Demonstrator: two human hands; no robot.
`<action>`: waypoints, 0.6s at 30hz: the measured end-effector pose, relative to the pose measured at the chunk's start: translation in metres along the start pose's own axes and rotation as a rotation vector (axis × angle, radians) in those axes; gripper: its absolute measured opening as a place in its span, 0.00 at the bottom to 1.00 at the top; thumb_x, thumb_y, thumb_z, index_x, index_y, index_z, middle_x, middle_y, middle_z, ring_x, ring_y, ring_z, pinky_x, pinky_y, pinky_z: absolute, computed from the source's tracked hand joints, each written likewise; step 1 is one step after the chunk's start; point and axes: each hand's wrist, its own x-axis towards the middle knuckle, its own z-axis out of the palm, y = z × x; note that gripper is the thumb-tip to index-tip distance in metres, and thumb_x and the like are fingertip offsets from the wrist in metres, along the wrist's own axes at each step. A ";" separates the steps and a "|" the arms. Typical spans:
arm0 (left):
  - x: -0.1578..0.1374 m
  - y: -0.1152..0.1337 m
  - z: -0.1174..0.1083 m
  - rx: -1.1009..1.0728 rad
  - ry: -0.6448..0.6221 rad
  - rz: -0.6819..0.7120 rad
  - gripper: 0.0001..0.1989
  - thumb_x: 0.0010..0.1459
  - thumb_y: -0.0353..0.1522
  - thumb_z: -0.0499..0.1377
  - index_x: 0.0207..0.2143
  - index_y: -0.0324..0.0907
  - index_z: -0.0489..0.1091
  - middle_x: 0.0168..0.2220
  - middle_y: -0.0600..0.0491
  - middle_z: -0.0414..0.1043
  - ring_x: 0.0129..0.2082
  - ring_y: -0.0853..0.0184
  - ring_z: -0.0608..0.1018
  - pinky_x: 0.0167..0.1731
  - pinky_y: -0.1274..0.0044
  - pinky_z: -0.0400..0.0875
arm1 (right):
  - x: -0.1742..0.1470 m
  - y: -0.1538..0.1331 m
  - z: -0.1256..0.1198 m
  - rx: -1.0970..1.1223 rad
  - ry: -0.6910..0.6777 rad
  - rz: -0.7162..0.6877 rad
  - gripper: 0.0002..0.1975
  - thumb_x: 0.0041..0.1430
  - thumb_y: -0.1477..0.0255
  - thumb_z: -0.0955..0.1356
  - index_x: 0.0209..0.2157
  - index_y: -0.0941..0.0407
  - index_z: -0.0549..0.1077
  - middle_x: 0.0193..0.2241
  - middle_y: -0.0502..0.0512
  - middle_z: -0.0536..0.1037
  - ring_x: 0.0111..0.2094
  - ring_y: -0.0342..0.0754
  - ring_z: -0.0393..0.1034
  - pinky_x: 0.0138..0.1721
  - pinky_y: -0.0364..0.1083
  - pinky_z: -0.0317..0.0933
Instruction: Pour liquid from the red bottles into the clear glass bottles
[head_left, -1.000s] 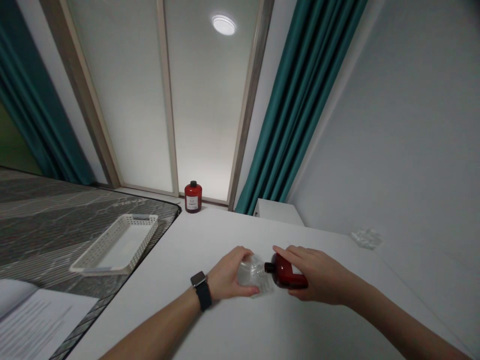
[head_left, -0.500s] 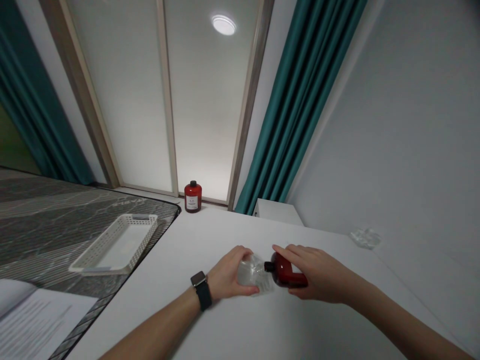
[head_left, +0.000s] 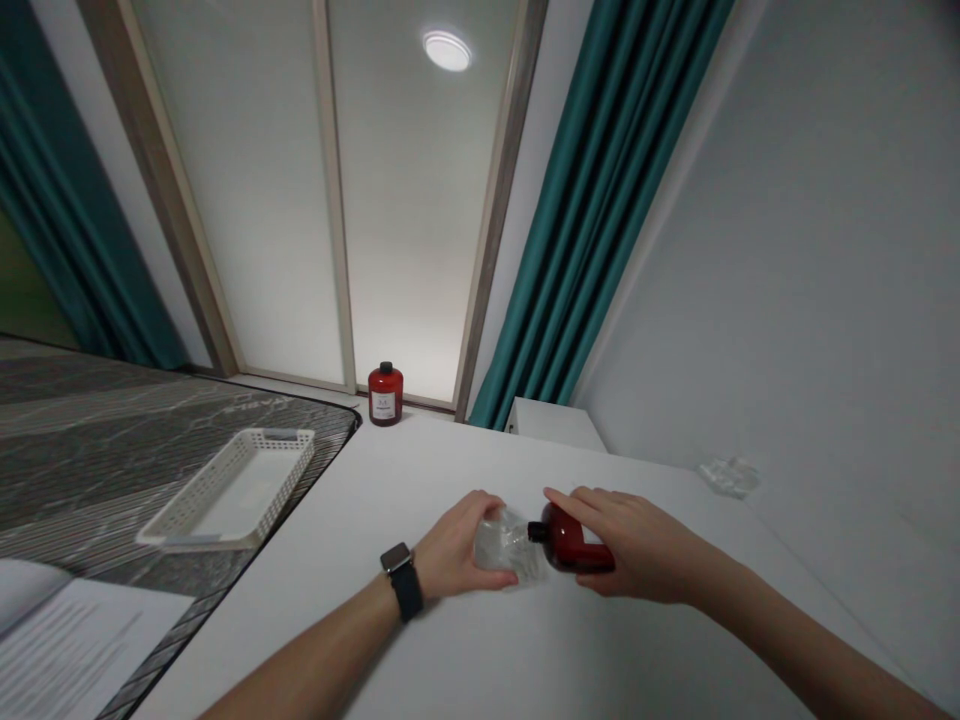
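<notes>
I have the left hand (head_left: 456, 548) clasping a clear container (head_left: 499, 541), the right hand (head_left: 643, 545) gripping a tilted bottle (head_left: 568, 540) whose neck (head_left: 537, 532) sits between them. If either hand drifts, it could spill onto the bench (head_left: 465, 660).

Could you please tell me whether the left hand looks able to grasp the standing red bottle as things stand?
Probably not: the left hand is taken up holding the clear container, and the standing red bottle is well beyond it, near the far edge of the white table.
</notes>
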 end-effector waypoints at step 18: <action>0.001 0.001 0.000 -0.004 -0.001 -0.003 0.34 0.43 0.38 0.73 0.50 0.41 0.62 0.45 0.48 0.70 0.43 0.57 0.73 0.44 0.67 0.70 | -0.001 -0.003 -0.004 0.002 -0.012 -0.002 0.42 0.48 0.69 0.73 0.65 0.55 0.58 0.52 0.62 0.74 0.48 0.61 0.71 0.48 0.56 0.64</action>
